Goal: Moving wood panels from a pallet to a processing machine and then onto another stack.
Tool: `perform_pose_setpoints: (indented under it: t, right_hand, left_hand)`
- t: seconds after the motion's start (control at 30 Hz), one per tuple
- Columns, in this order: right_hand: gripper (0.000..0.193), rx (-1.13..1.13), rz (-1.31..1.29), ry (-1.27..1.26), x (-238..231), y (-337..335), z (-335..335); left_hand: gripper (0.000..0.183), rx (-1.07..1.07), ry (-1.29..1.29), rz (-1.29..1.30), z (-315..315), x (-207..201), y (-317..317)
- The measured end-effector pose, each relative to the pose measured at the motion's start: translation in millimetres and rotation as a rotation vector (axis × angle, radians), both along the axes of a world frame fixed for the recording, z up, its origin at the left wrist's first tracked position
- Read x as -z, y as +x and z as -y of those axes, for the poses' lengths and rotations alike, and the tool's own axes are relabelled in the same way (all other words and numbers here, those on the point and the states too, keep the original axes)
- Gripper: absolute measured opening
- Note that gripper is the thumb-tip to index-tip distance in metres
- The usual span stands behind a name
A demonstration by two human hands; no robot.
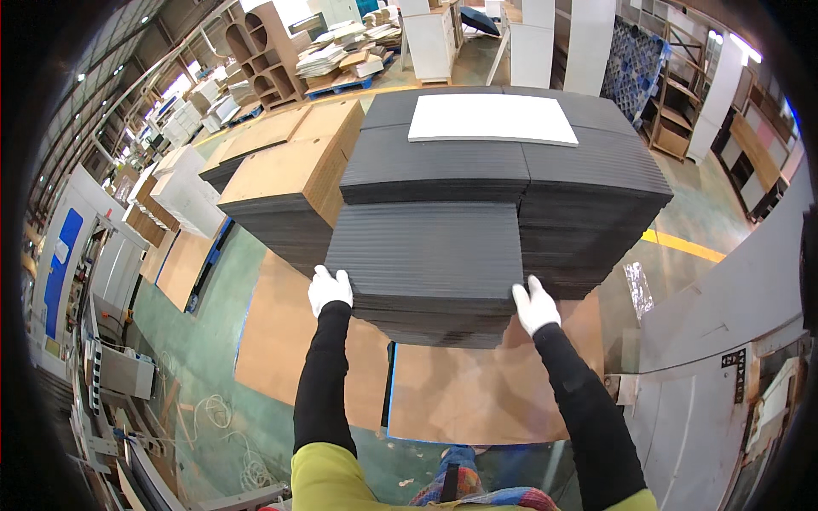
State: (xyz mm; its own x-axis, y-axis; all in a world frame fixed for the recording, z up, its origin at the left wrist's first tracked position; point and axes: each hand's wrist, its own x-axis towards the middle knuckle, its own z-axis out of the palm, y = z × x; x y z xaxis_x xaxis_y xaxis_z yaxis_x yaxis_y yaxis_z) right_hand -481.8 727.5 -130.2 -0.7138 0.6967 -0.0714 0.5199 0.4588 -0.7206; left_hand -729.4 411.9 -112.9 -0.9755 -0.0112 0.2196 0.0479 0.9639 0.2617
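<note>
A near stack of black grooved panels (426, 319) stands at the middle, lower than the black stacks behind it. My left hand (329, 289), in a white glove, is closed at the left edge of the top black panel (426, 249), close to its near corner. At the opposite edge, my right hand (535, 306), gloved the same way, has its fingers against the near right corner. The undersides of both grips are hidden. Farther back, a single white board (492, 117) lies flat across the taller black stacks (434, 163).
Brown-faced panels (285, 166) are stacked to the left. Brown sheets (290, 341) cover pallets around the near stack. Grey machine housing (690, 413) stands at the right, other equipment (123, 370) at the left. Loose cords (217, 413) lie on the green floor at lower left.
</note>
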Motion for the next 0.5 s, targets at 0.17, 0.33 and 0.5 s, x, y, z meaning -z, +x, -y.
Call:
perform_pose_setpoints:
  t: [0.17, 0.33, 0.5]
  right_hand:
    - [0.056, 0.188, -0.089, -0.049, 3.8, -9.9, 3.9]
    - [0.045, 0.162, -0.189, -0.576, -6.8, 94.4, -8.3]
    - [0.043, 0.135, -0.160, -1.140, -42.5, 223.8, -4.5]
  left_hand:
    - [0.047, 0.137, -0.027, -0.091, 8.2, 1.4, 49.0]
    - [0.059, 0.214, 0.284, 0.295, 50.5, -15.4, 133.9]
    - [0.056, 0.362, 0.839, 0.808, 59.9, -36.4, 176.7]
